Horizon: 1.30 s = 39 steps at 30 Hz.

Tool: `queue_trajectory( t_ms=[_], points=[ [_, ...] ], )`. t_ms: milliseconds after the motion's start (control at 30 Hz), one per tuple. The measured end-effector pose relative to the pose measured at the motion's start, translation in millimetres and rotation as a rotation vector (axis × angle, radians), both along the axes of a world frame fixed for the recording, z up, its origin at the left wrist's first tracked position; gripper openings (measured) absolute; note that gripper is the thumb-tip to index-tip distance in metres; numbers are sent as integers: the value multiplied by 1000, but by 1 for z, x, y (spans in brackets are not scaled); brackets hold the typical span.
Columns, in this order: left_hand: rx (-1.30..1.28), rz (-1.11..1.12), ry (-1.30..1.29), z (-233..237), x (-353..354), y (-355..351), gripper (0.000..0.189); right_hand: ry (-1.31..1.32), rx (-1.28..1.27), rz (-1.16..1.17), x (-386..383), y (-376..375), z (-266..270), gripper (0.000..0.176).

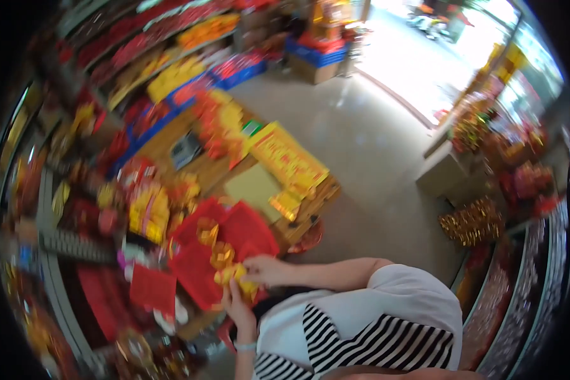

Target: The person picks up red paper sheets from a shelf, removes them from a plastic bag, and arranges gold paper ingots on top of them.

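Note:
Both hands meet over the near edge of a red plastic basket (256, 231). Between them is a yellow folded-paper piece (234, 273), its details blurred. My left hand (235, 309), with a pale band at the wrist, grips it from below. Closed fingers of my right hand (263, 271) pinch it from the other side. Just beyond lie shiny gold folded-paper pieces (220, 254) in a row inside the basket.
A wooden table (326, 190) bears a long yellow printed packet (291, 158), a yellowish sheet (253, 192) and a grey device (185, 151). A red square sheet (153, 290) lies left of the basket. Stocked shelves (171, 47) and cardboard boxes (443, 170) stand around.

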<state>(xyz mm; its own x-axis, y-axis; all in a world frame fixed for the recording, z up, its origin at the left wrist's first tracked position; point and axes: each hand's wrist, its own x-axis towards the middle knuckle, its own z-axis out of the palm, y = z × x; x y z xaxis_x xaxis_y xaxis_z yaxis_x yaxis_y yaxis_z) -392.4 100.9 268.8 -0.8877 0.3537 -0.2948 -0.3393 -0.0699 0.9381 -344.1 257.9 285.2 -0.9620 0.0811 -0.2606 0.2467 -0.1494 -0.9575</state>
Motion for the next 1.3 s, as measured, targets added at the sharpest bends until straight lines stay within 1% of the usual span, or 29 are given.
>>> queue_trajectory(
  t_ms=[33, 67, 100, 133, 200, 233, 300, 400, 433, 567, 600, 733, 767, 900, 933, 1067, 1100, 1167, 1233, 1300],
  points=[
    [-78, -20, 54, -4, -2, -1, 29, -13, -119, -37, -1, 0, -12, 11],
    [43, -5, -51, -8, -3, 0, 31, -87, -102, -37, -2, 0, -10, 9],
    [74, -24, -118, -15, -4, -6, 33, -126, -199, -13, -1, -1, -5, 9],
    [221, -95, -296, -19, -8, -17, 42, -170, -289, 6, -1, -1, -2, 11],
    [652, -21, -626, 15, -4, -14, 49, -206, -431, 84, -1, -4, -10, 10],
    [843, -118, -686, 10, -5, -23, 49, -228, -520, 110, -1, -7, -16, 10],
    [867, -43, -711, 3, -1, -34, 48, -274, -573, 182, 1, -13, -22, 12],
    [927, -58, -796, -2, 4, -36, 46, -291, -688, 210, -1, -15, -21, 20],
    [931, -46, -794, 0, 5, -37, 46, -299, -687, 220, -2, -16, -20, 20],
    [822, 45, -632, 13, 11, -38, 44, -372, -809, 0, -3, -22, -17, 22],
    [825, 49, -633, 13, 11, -38, 44, -376, -807, 2, -3, -21, -19, 22],
    [509, -106, -355, 3, 11, -39, 42, -315, -750, 2, -4, -17, -36, 25],
    [510, -100, -357, 0, 11, -40, 42, -321, -750, 5, -3, -19, -30, 25],
    [141, -121, -199, -9, 8, -44, 36, -10, 156, 16, 1, -25, 0, 26],
    [142, -118, -202, -12, 8, -43, 36, -14, 156, 18, 0, -24, -1, 26],
    [82, -147, -57, -17, 14, -39, 21, 354, 531, 138, -1, -15, -14, 27],
    [82, -148, -59, -18, 14, -39, 21, 351, 532, 138, -1, -15, -16, 27],
    [-6, -150, 31, -20, 13, -36, 15, 429, 660, 71, -2, -19, -22, 26],
    [-96, -147, 120, -22, 13, -36, 13, 507, 787, 9, -2, -21, -26, 25],
    [-110, -117, 101, -28, 10, -37, 14, 508, 792, 37, 2, -21, -13, 25]
  ],
)
